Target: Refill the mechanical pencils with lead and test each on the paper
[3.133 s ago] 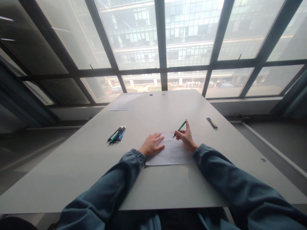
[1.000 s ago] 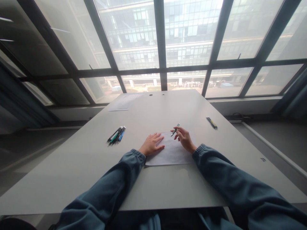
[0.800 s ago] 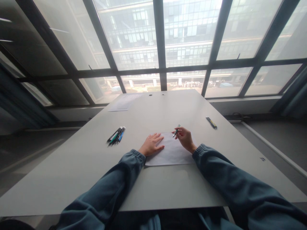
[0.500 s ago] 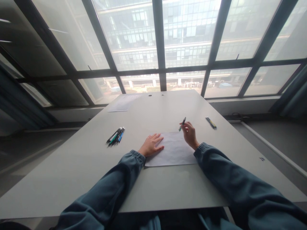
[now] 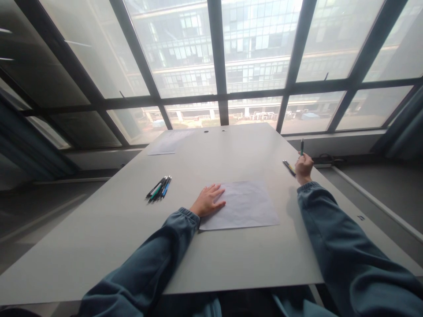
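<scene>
My left hand [image 5: 209, 200] lies flat with fingers spread on the left part of a white sheet of paper [image 5: 247, 207]. A pen [image 5: 302, 146] stands nearly upright in my right hand [image 5: 303, 168], whose fingers are closed round it above the table's right side. Just left of that hand lie a few pens [image 5: 289, 167], one with yellow on it, partly hidden by the hand. Further left, beyond my left hand, rests a bunch of several pens [image 5: 159, 189], mostly black, with green and blue among them.
The white table [image 5: 185, 268] reaches toward a wall of large windows. More paper [image 5: 168, 143] lies at its far left corner. Small dark round fittings [image 5: 206, 131] sit near the far edge. A little dark item [image 5: 361, 218] is at the right edge.
My right hand has moved right, from above the paper to beside the few pens at the right, still with the pen. My left hand has stayed on the paper.
</scene>
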The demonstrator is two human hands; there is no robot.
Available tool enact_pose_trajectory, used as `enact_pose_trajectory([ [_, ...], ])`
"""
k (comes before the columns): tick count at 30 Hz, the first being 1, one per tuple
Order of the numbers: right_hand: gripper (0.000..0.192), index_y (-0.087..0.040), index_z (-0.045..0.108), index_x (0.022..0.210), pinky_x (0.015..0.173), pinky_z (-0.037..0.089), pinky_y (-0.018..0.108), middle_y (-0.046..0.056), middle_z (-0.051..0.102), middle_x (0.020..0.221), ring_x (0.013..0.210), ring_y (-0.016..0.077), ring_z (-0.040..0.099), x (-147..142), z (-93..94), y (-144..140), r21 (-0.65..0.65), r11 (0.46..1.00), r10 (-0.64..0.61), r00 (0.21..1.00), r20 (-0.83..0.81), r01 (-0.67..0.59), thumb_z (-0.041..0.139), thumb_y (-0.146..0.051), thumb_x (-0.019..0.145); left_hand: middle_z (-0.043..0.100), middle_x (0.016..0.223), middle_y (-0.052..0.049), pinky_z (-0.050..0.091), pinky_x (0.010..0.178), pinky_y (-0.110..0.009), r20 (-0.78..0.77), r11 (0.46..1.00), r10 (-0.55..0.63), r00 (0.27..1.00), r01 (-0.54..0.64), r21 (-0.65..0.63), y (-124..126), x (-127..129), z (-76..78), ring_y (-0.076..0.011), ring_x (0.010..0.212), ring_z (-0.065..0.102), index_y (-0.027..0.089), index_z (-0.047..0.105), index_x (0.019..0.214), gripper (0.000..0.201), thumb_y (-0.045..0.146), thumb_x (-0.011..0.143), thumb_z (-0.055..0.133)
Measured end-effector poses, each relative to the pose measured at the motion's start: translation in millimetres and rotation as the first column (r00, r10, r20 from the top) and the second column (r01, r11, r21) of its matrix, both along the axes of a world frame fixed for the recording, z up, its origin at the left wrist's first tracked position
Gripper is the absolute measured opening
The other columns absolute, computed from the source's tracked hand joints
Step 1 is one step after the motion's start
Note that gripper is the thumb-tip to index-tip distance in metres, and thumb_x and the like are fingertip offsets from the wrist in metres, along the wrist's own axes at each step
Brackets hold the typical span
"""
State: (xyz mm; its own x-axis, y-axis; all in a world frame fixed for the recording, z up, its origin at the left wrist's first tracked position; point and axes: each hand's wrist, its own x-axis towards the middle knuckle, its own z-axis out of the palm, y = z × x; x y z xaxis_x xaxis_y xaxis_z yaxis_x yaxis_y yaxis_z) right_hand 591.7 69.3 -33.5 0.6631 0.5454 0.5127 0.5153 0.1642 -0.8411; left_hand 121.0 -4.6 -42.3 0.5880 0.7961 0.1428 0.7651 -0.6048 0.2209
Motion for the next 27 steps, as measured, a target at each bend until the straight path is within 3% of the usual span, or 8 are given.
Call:
enact_pose_trajectory([
  [3,0.042,-0.004,0.068,0.107,0.072,0.051,0.036,0.016,0.068,0.089,0.077,0.0235,0.062,35.2,-16.0,3.1,-0.069,0.997,-0.039,0.998,-0.039,0.036,0.046,-0.029,0.083,0.040,0.154,-0.009,0.026,0.118,-0.056,-0.005,1.000,0.003,1.000,-0.003,-0.004,0.1,0.9,0.5,-0.0338,0.143,0.034,0.027,0.052,0.142,0.063,0.062,0.090,0.051],
  [6,0.038,-0.004,0.071,0.101,0.076,0.052,0.037,0.017,0.070,0.089,0.079,0.0236,0.063,50.7,-29.4,-0.1,-0.144,0.987,-0.070,0.997,-0.010,0.068,0.050,-0.025,0.076,0.040,0.154,-0.009,0.026,0.118,-0.056,-0.007,1.000,0.001,1.000,-0.001,-0.006,0.6,1.9,0.9,-0.0339,0.143,0.034,0.027,0.052,0.142,0.064,0.062,0.089,0.051],
  [14,0.016,-0.013,0.073,0.076,0.085,0.049,0.046,0.010,0.066,0.072,0.076,0.0251,0.062,49.7,-39.8,-9.6,-0.308,0.943,-0.086,0.988,0.132,0.123,0.061,-0.021,0.070,0.040,0.154,-0.008,0.026,0.118,-0.055,-0.008,1.000,0.000,1.000,0.000,-0.001,2.8,5.0,-1.9,-0.0331,0.143,0.034,0.028,0.052,0.142,0.063,0.063,0.089,0.050],
  [22,0.012,-0.013,0.072,0.074,0.079,0.050,0.045,0.009,0.064,0.068,0.073,0.0246,0.061,52.1,-44.7,-8.9,-0.390,0.913,-0.057,0.985,0.163,0.117,0.065,-0.018,0.065,0.040,0.155,-0.007,0.025,0.118,-0.056,-0.012,1.000,0.013,1.000,-0.014,-0.015,2.4,7.1,-2.2,-0.0329,0.144,0.033,0.028,0.051,0.142,0.062,0.063,0.091,0.045],
  [27,0.012,-0.016,0.072,0.072,0.073,0.049,0.043,0.010,0.064,0.068,0.073,0.0262,0.062,50.4,-42.5,-11.5,-0.452,0.881,-0.048,0.976,0.214,0.142,0.064,-0.024,0.072,0.039,0.155,-0.007,0.024,0.118,-0.056,-0.020,1.000,0.010,1.000,-0.010,-0.017,3.5,7.3,-2.9,-0.0325,0.144,0.032,0.028,0.051,0.143,0.063,0.064,0.092,0.043],
])
